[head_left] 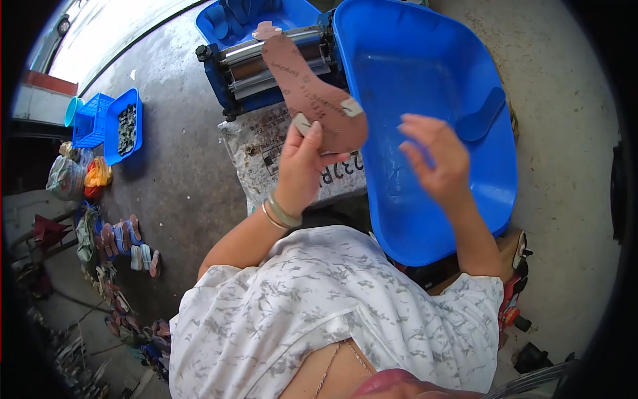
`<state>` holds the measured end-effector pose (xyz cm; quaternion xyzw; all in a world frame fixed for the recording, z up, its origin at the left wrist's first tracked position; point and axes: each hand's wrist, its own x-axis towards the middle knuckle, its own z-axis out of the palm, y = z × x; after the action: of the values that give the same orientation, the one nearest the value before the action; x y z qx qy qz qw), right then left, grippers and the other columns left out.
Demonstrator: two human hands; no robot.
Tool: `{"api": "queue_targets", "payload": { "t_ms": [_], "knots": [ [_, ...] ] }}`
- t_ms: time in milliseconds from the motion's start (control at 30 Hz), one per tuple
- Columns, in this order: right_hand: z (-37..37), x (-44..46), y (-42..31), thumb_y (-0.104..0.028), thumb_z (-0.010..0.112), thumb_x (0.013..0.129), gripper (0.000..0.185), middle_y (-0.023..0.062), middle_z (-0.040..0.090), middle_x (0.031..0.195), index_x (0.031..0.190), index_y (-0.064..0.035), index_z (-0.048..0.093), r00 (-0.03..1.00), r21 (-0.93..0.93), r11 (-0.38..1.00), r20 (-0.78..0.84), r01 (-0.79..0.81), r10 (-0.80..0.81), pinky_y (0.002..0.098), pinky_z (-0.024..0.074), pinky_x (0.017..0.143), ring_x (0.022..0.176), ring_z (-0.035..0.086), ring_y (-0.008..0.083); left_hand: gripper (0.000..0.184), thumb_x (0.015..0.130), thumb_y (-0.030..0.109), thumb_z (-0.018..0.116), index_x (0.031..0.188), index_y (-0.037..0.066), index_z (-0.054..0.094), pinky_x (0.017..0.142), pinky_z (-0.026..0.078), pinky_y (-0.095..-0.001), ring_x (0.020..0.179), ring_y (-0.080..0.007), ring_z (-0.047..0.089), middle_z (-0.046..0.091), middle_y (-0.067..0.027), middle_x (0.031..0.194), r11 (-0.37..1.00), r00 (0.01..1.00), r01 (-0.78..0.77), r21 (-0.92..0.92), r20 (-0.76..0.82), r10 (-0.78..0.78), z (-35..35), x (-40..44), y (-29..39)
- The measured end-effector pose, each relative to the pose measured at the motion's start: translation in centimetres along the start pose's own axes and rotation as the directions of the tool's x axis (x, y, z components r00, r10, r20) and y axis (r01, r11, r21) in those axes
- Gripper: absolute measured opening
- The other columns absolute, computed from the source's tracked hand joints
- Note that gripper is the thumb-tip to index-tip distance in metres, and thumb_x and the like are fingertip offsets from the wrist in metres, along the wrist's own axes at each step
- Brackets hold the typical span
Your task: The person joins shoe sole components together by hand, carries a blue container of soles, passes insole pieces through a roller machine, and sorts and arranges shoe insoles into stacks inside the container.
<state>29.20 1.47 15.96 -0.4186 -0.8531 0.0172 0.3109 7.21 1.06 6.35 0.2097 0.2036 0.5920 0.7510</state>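
My left hand point(304, 159) pinches a pinkish-brown shoe insole point(319, 106) by its wide end, thumb on top. Dark print runs along the insole, and pale tabs show at its edges. Its narrow end reaches up over the metal rollers point(276, 63) of a small blue-framed machine; whether it touches them I cannot tell. Over the large blue tub point(412, 219) hovers my right hand point(435, 159), fingers apart, slightly blurred and with nothing in it. A blue sole-shaped piece point(482, 116) lies inside the tub near the right wall.
Behind the machine, another blue tub point(302, 12) holds blue pieces point(229, 20). A printed sack point(256, 149) lies below the rollers. To the left stand a blue tray point(136, 136) of dark bits, a blue crate point(92, 123), bags point(66, 178) and several sandals point(123, 236) on the floor.
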Motion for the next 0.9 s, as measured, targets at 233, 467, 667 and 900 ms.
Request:
{"api": "queue_targets", "payload": {
  "t_ms": [233,467,667,900],
  "knots": [
    [-2.0,-13.1,23.3,-0.022,0.070,0.085,0.034,0.0078,0.068,0.094,0.110,-0.0002,0.064,0.477,0.050,0.474,0.103,-0.879,0.873,0.0244,0.0500,0.070,0.079,0.065,0.0128,0.026,0.100,0.025,0.051,0.122,0.012,0.048,0.070,0.058,-0.0308,0.092,-0.0149,0.065,0.062,-0.0027,0.109,0.896,0.963,0.220,0.387,-0.231,-0.136,-15.6,5.7,-1.1],
    [-0.9,-19.4,33.1,-0.041,0.069,0.083,0.054,0.0192,0.068,0.106,0.115,0.0020,0.062,0.332,-0.339,0.267,-0.151,-0.902,0.931,0.0419,0.0526,0.079,0.088,0.068,0.0339,0.025,0.098,0.024,0.055,0.119,0.013,0.049,0.068,0.056,-0.0311,0.084,-0.0142,0.062,0.060,-0.0019,0.104,0.869,0.952,0.243,0.430,-0.277,-0.129,-21.0,13.4,-1.7],
    [-3.3,-17.0,32.6,-0.045,0.070,0.082,0.056,0.0238,0.067,0.099,0.110,0.0020,0.057,0.179,-0.502,0.093,-0.126,-0.860,0.976,0.0445,0.0539,0.067,0.077,0.068,0.0361,0.048,0.092,0.027,0.064,0.131,0.005,0.046,0.073,0.053,-0.0316,0.091,-0.0194,0.059,0.056,-0.0113,0.112,0.589,0.833,0.194,0.785,-0.448,0.324,-19.0,14.5,-1.1],
    [-1.5,-14.4,31.2,-0.042,0.075,0.078,0.073,0.0228,0.067,0.106,0.130,-0.0054,0.039,0.319,-0.416,0.118,-0.456,-0.902,0.831,0.0520,0.0510,0.079,0.098,0.063,0.0431,0.043,0.090,0.016,0.065,0.127,0.003,0.048,0.089,0.047,-0.0325,0.101,-0.0211,0.056,0.055,-0.0131,0.114,0.520,0.855,-0.144,0.842,-0.159,0.494,-15.0,6.5,-2.1]
  ]
}}
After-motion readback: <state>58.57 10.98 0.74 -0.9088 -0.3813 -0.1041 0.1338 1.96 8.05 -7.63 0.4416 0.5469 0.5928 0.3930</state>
